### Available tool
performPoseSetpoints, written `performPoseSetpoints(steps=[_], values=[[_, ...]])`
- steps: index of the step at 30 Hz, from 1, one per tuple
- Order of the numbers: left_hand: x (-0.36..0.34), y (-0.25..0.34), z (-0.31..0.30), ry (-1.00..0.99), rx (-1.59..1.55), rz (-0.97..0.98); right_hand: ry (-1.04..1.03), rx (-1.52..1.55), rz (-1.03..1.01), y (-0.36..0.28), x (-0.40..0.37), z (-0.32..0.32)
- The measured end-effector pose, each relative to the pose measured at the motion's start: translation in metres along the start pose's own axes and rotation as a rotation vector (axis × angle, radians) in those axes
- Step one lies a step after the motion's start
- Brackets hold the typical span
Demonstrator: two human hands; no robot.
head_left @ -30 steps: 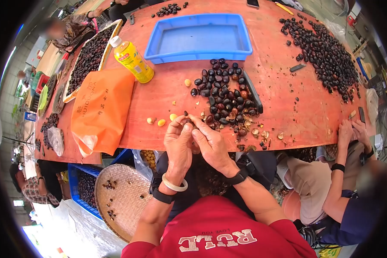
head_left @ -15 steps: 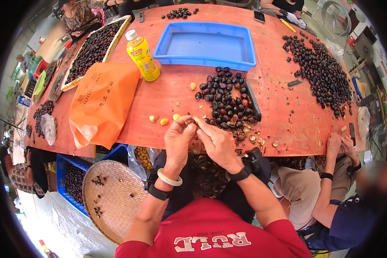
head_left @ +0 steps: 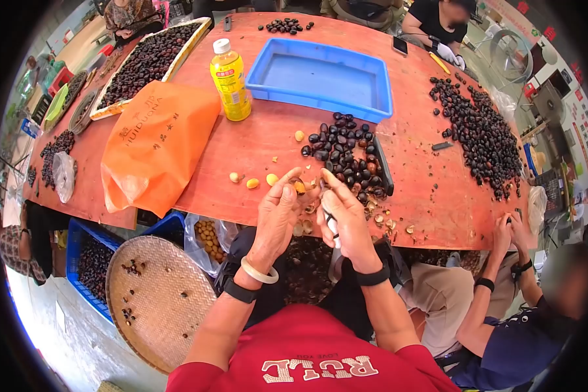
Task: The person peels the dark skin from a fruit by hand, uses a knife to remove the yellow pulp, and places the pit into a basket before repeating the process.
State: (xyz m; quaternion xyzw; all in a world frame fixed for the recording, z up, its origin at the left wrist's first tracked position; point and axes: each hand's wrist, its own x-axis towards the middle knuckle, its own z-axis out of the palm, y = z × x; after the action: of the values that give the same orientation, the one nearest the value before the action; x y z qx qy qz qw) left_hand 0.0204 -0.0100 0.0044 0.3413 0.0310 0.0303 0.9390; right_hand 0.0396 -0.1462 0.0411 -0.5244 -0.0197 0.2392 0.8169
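Note:
My left hand (head_left: 278, 212) pinches a partly peeled nut (head_left: 298, 186), with yellow flesh showing beside dark shell. Just to its right, my right hand (head_left: 345, 219) is closed around a small tool with a white handle (head_left: 332, 227). The two hands are slightly apart over the table's front edge. Dark nuts (head_left: 346, 151) are heaped beyond my right hand, against a black tray edge (head_left: 383, 166). Several yellow kernels (head_left: 252, 183) lie left of my left hand. Shell bits (head_left: 391, 224) are scattered right of my right hand.
A blue tray (head_left: 320, 75), a yellow bottle (head_left: 231, 81) and an orange bag (head_left: 160, 147) stand on the red table (head_left: 424, 219). Another dark nut heap (head_left: 483, 137) is at right, near a co-worker's hands (head_left: 511, 232). A woven basket (head_left: 160, 300) is lower left.
My hands have moved apart. The nut in my left hand now shows yellow flesh, and the white-handled tool has come into view in my right hand. The camera view has shifted slightly.

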Motion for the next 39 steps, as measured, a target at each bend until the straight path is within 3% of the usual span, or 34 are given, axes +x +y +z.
performPoseSetpoints(steps=[5,13,18,28,31,37,39], values=[[-0.003,-0.001,-0.006,0.042,-0.004,-0.022,-0.103,-0.253,-0.002,-0.011,-0.015,0.009],[-0.006,0.004,-0.004,0.024,0.028,-0.042,-0.11,-0.322,0.027,-0.012,-0.016,0.01],[-0.007,0.003,-0.005,0.047,0.114,-0.057,-0.079,-0.489,-0.061,-0.017,-0.017,0.013],[-0.006,0.003,-0.004,0.063,0.208,-0.045,-0.066,-0.538,-0.121,-0.012,-0.013,0.004],[-0.006,0.002,0.0,0.05,0.298,0.008,-0.046,-0.654,-0.228,-0.008,-0.009,-0.002],[-0.009,-0.005,0.003,0.0,0.301,0.129,-0.124,-0.722,-0.114,-0.017,0.001,-0.013],[-0.009,-0.003,-0.006,-0.018,0.291,-0.06,-0.172,-0.768,-0.175,-0.019,0.004,-0.015]])
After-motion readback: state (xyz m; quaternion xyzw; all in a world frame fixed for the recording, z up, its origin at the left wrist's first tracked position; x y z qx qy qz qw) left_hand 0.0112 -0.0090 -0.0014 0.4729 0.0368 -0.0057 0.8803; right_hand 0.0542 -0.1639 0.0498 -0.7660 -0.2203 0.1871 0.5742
